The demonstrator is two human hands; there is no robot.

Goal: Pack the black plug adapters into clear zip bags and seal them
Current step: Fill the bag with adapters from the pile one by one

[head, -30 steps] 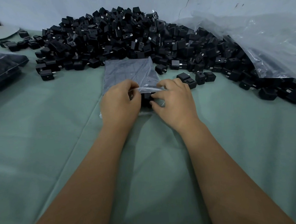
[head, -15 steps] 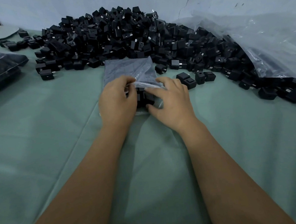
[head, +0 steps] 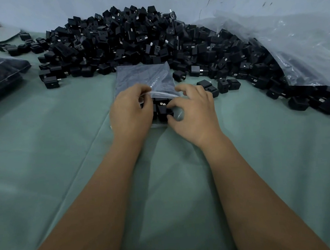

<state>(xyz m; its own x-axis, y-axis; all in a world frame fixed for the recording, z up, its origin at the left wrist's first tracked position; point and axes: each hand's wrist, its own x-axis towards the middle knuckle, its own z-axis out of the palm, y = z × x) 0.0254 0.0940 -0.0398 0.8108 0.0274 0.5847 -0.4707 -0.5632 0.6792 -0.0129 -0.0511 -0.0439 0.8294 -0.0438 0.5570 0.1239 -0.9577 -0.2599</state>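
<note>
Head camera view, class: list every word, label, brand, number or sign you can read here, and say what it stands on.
None can be read.
Adapter pile: only metal prongs and holes show, no print.
Zip bag pinched by the left hand: no legible text.
Adapter pinched by the right hand: small pale marks, too small to read.
Large plastic sheet: bare.

green cloth [head: 45,152] | large plastic sack [head: 301,43] right | grey wall [head: 54,7]

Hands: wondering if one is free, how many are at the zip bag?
2. The left hand pinches the lifted edge of the zip bag; the right hand grips a black adapter at its mouth. Neither is hidden.
</note>
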